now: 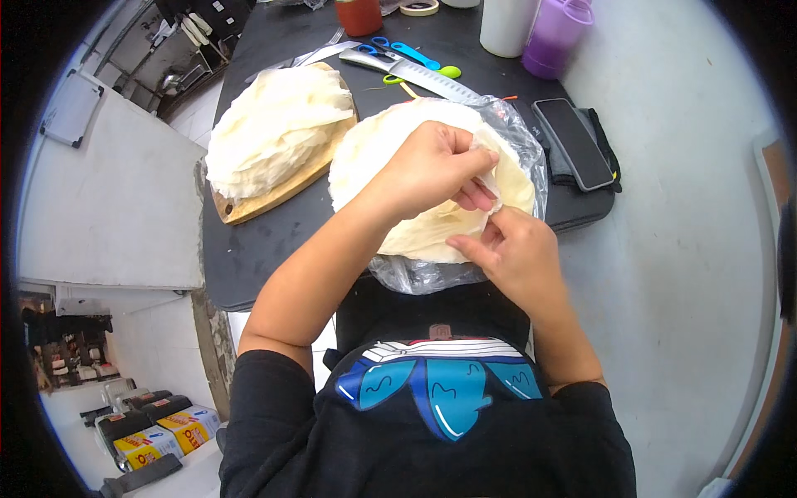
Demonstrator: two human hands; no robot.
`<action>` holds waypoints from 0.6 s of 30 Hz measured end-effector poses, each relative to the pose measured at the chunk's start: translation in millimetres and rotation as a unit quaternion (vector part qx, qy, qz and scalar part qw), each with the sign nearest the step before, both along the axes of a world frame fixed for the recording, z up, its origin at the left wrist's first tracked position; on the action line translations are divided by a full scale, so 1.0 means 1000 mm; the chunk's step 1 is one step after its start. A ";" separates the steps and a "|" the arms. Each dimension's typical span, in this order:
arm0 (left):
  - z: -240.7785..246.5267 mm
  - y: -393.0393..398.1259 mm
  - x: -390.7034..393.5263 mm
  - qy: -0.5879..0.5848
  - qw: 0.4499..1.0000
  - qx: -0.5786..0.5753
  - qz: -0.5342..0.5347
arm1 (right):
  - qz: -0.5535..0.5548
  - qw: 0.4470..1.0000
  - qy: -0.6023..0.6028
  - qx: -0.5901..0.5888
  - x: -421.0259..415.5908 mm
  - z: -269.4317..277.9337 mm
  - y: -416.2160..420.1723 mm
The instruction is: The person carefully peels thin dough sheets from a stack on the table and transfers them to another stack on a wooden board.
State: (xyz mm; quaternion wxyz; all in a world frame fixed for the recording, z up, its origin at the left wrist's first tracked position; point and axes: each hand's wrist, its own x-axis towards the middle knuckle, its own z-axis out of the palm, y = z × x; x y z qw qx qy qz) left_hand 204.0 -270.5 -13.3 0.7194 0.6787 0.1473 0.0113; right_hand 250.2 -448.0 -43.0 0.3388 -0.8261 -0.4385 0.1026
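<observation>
A stack of thin, pale round wrapper sheets lies in front of me on clear plastic at the table's near edge. My left hand reaches across the stack and pinches the edge of one translucent sheet, lifted at the right side. Just below it, my right hand holds the lower edge of that sheet, its thumb against the stack. To the left, a second pile of similar sheets rests on a wooden board, with loose, ragged edges.
Beyond the stack lie a large knife, blue-handled scissors and a green-handled utensil. A smartphone rests on dark cloth at right, near the wall. A purple pitcher, white container and red jar stand farther back.
</observation>
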 end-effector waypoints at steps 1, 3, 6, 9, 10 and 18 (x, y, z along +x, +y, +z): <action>-0.002 0.000 0.000 -0.006 1.000 -0.006 0.007 | -0.016 1.000 -0.011 -0.015 0.001 -0.004 0.004; -0.010 0.002 -0.001 -0.017 1.000 -0.011 0.020 | -0.034 0.999 -0.024 0.000 0.005 -0.019 0.009; -0.018 0.009 -0.004 -0.033 0.998 -0.041 0.027 | -0.038 0.997 -0.055 0.028 0.013 -0.022 0.007; -0.032 0.017 -0.015 -0.067 0.998 0.000 0.011 | -0.031 0.997 -0.058 0.039 0.021 -0.016 0.010; -0.038 0.017 -0.018 -0.082 0.996 0.028 0.003 | -0.029 0.997 -0.053 0.040 0.024 -0.014 0.012; -0.058 -0.005 -0.038 -0.032 0.920 0.386 0.056 | -0.032 0.993 -0.101 0.053 0.038 -0.016 0.031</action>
